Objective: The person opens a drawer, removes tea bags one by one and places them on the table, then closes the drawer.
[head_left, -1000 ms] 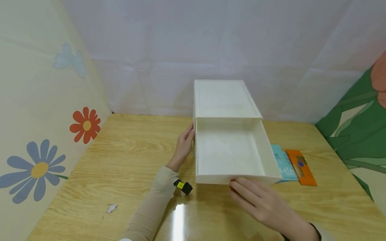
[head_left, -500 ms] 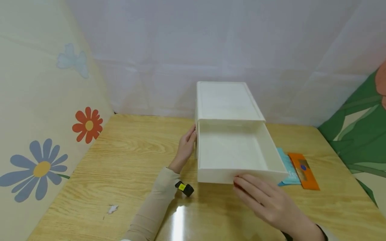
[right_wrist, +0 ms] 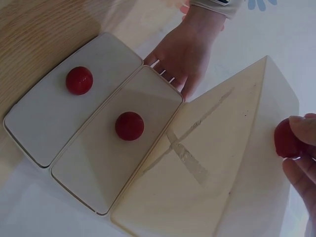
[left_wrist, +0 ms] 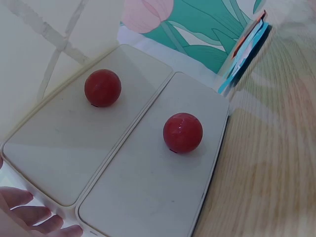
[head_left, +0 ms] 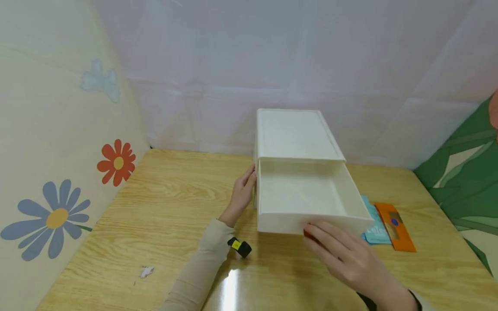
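Our right hand (head_left: 352,259) pinches the drawer knob (right_wrist: 284,138). Our left hand (head_left: 241,194), fingers slightly spread, seemingly steadies the cabinet (head_left: 297,134).

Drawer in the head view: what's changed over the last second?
The top drawer slid partway back into the white cabinet, away from the person; it's still open. The right hand moved with it, fingers on the red knob. Nothing visibly grabbed or released. Unchanged: left hand at the cabinet's left side, blue packet and orange packet on the table.
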Motion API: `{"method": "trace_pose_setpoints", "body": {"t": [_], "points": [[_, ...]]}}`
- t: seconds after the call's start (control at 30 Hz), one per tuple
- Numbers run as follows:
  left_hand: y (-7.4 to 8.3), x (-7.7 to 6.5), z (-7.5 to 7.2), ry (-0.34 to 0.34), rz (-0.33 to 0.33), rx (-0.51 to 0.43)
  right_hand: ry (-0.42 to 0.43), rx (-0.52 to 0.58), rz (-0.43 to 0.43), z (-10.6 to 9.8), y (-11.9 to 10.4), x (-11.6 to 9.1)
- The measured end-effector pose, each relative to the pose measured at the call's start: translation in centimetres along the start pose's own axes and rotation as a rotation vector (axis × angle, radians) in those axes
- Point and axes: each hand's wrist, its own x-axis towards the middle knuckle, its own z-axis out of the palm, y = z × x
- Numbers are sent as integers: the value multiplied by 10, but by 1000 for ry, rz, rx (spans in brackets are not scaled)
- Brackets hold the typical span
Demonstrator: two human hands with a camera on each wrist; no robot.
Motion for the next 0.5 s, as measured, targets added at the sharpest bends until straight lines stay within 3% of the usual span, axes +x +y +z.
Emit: {"method": "trace_pose_setpoints", "body": {"t": [0.4, 0.5], "points": [[-2, -1, 0, -3, 0, -6, -8, 0, 42, 9, 9, -5], [-15, 4, -1, 0, 9, -20, -16, -2, 53, 10, 12, -5]]}}
